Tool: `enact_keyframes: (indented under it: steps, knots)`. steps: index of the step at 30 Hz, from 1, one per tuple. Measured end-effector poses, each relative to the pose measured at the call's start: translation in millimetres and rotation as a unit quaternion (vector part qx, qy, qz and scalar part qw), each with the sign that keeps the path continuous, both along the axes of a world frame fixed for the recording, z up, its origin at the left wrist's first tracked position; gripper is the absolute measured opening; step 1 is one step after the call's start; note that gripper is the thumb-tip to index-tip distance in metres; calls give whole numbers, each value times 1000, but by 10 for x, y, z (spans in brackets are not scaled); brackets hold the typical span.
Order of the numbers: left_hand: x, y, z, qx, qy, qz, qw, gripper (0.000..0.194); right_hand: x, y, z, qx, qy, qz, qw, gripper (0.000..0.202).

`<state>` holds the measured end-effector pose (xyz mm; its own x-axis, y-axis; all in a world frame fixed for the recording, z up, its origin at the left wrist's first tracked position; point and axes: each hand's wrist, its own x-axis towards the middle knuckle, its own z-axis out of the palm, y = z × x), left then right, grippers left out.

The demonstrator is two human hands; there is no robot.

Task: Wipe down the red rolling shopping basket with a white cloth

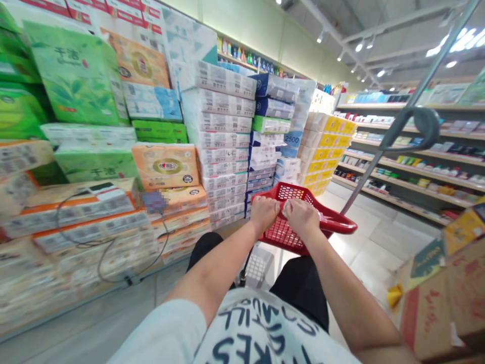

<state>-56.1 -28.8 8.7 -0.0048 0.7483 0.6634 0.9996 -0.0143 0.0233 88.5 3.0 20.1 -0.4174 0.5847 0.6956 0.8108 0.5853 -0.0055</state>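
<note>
A red shopping cart with a perforated plastic basket stands right in front of my body. My left hand is closed around its handle bar, knuckles up. Close beside it, my right hand also wraps the bar, and a small whitish bit shows by its thumb, too small to name. The handle's glossy red end sticks out beyond the right hand. Below, between my legs, a pale grid-like lower part of the cart shows.
Stacked tissue packs line the left side, with a cable hanging over the lower ones. A slanting metal pole with a grey loop rises at right. Cardboard boxes stand lower right; stocked shelves lie beyond the tiled aisle.
</note>
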Motion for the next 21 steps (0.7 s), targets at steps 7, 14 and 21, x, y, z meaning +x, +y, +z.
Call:
enact_keyframes:
  steps: [7,14,21]
  knots:
    - [13,-21,12,-7,-11,-11,1000,41,-43,-118,-200,64,50,8,997,37]
    - [2,-50,20,-4,-2,-9,1000,40,-79,-45,146,-82,-27,-19,996,36]
    - [-3,-89,21,-2,9,-14,1000,40,-15,-204,-196,63,17,32,997,37]
